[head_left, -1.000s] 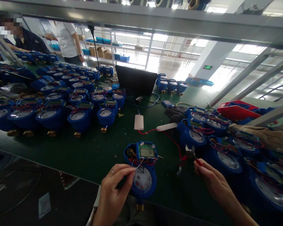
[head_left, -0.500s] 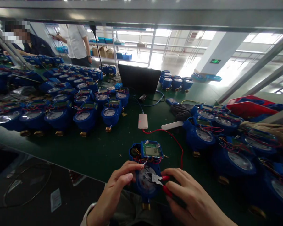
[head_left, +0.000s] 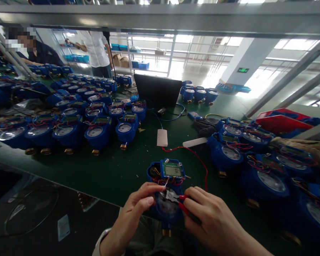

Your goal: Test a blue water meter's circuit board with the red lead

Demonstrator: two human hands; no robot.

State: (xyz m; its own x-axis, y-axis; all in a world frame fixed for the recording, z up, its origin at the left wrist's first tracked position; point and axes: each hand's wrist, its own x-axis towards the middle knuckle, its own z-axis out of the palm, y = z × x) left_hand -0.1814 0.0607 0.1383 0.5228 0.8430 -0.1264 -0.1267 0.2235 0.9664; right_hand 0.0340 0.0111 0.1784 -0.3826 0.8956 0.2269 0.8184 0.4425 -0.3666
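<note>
A blue meter point(head_left: 168, 209) with a round dial and brass fitting lies at the table's near edge. Its small display point(head_left: 173, 170) sits at the top, with coloured wires below. My left hand point(head_left: 138, 204) is at the meter's left side, its fingertips closed on a thin white wire point(head_left: 166, 182). In my right hand point(head_left: 206, 213) are red-handled pliers point(head_left: 172, 196), whose metal jaws lie over the top of the dial, close to the left fingertips. Whether the jaws touch the wire is too small to tell.
Rows of blue meters point(head_left: 94, 131) fill the left, and more meters point(head_left: 230, 153) stand at the right. A white box point(head_left: 162, 137) with a red cable lies ahead, before a black laptop point(head_left: 158, 90). Two people are behind at the left.
The pliers have moved left and slightly up towards my left fingertips, and their handles are closer together. The display's digits differ. The standing person has shifted right.
</note>
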